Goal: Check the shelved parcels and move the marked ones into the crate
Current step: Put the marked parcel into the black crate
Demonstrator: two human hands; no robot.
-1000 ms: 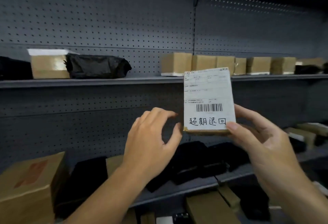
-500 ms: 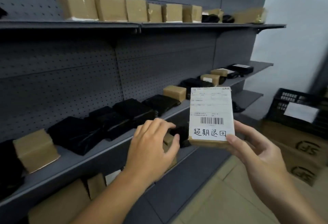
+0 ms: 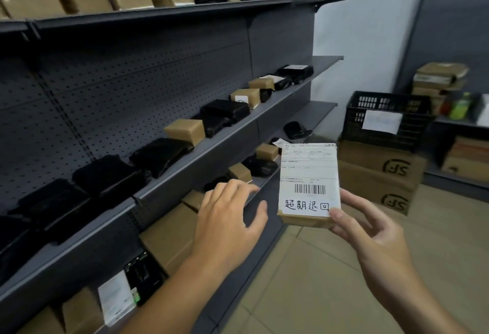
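My right hand [image 3: 370, 230] holds a small brown parcel [image 3: 309, 182] upright by its lower right corner. Its white label carries a barcode and handwritten characters along the bottom. My left hand [image 3: 230, 217] hovers just left of the parcel, fingers spread, touching nothing. A black plastic crate [image 3: 385, 119] with a white sheet on its front stands to the right on two stacked cardboard boxes [image 3: 381, 175]. Dark grey shelves [image 3: 201, 153] on the left carry several brown boxes and black bagged parcels.
More parcels are piled behind the crate at the far right [image 3: 439, 77], beside a low shelf unit [image 3: 460, 148]. Beige tiled floor [image 3: 317, 280] lies between me and the crate. The lowest shelf holds larger cardboard boxes [image 3: 172, 233].
The view has swung right from facing the shelves, so the crate and floor have come into sight. The parcel stays in my right hand, and my left hand stays beside it.
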